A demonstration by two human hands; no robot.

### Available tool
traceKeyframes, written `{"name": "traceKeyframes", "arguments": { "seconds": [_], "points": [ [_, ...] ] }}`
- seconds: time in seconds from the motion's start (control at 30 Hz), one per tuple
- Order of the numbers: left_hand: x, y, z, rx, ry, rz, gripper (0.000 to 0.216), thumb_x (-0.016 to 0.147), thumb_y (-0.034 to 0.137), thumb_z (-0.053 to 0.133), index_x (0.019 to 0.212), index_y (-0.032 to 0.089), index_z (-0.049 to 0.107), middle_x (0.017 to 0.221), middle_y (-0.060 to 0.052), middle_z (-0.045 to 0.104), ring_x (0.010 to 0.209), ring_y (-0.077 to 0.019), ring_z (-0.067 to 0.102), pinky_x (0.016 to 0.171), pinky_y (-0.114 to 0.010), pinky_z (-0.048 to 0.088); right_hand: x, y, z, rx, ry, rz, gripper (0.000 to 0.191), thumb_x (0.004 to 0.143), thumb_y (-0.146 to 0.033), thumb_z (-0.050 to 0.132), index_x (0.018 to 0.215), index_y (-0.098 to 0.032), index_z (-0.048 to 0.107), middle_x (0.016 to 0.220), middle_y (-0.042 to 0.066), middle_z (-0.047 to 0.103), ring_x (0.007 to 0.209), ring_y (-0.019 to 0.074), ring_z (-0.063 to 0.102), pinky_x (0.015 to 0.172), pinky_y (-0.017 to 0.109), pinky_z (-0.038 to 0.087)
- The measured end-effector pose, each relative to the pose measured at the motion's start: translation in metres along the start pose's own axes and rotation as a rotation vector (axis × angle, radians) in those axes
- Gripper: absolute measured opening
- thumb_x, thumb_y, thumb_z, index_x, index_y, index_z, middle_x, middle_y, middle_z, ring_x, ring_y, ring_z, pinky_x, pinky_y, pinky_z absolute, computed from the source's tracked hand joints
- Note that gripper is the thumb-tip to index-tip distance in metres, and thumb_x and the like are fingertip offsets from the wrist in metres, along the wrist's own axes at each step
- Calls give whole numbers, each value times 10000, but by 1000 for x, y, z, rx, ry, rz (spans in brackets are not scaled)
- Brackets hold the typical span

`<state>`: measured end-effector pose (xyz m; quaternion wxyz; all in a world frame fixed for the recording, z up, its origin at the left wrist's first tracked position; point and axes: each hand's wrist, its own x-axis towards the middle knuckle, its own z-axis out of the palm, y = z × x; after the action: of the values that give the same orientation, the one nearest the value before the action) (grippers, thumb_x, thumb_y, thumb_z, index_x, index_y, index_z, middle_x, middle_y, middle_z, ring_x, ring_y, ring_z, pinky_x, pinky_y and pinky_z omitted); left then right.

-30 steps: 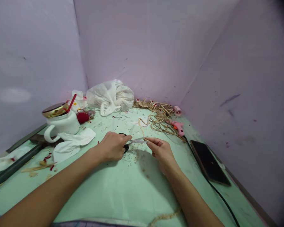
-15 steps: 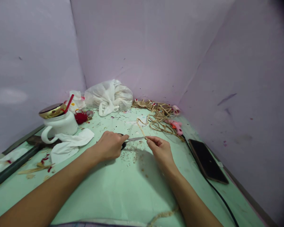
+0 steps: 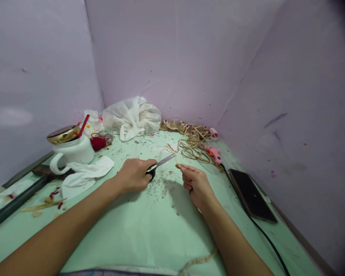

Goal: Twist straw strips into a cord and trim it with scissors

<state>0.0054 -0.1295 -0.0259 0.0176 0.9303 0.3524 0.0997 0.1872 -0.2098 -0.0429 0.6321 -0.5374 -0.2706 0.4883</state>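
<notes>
My left hand [image 3: 134, 174] is closed on the black handles of a pair of scissors [image 3: 166, 159], whose blades point to the right and away from me. The blade tips meet a strand of tan jute twine [image 3: 176, 158]; whether they cut into it I cannot tell. Between thumb and fingertips, my right hand [image 3: 197, 184] pinches the twine just below the blades. Beyond the hands, the twine runs toward a loose tangle of the same cord [image 3: 197, 153]. A thicker braided piece of cord [image 3: 199, 260] lies near my right forearm at the front edge.
To the left stand a white mug [image 3: 74, 151] with a gold lid, a hammer [image 3: 20, 199] and white cloth [image 3: 87, 174]. A plastic bag [image 3: 135, 117] sits at the back. On the right are a pink glue gun [image 3: 214, 152], its cable and a phone [image 3: 253, 195].
The scissor blades have swung upward, away from me, and sit higher along the twine. My right hand has turned slightly, its fingers curled in more, still pinching the twine.
</notes>
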Motion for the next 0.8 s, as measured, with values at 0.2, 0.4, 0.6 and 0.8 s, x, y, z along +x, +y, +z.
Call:
{"name": "traceKeyframes", "arguments": {
  "seconds": [0.2,0.4,0.6,0.8],
  "points": [
    [-1,4,6,-92,73,29,495,660,185,425,1145,279,464,1089,-3,603,930,-204,575,686,-278,404,-1,-7,-2,255,-177,103,195,625,-240,666,756,-115,595,471,-116,139,403,22,75,342,137,76],
    [6,7,18,-597,213,-193,372,647,218,504,1016,215,552,827,-23,660,762,-186,604,627,-266,416,1,-8,-1,382,-269,281,131,645,-159,599,756,-91,593,513,-53,371,385,5,214,307,107,107],
    [12,16,16,-1421,153,-515,420,552,232,648,936,121,522,615,-34,623,505,-134,568,394,-181,309,-3,0,4,322,-323,284,253,620,-99,571,869,-66,600,549,-11,479,406,21,330,319,112,198],
    [21,27,22,-1854,15,-593,354,557,166,634,887,145,510,611,-1,585,466,-81,536,395,-152,316,-9,6,10,223,-375,242,372,615,-142,652,959,-147,509,550,-24,543,377,27,353,327,118,215]
  ]
}}
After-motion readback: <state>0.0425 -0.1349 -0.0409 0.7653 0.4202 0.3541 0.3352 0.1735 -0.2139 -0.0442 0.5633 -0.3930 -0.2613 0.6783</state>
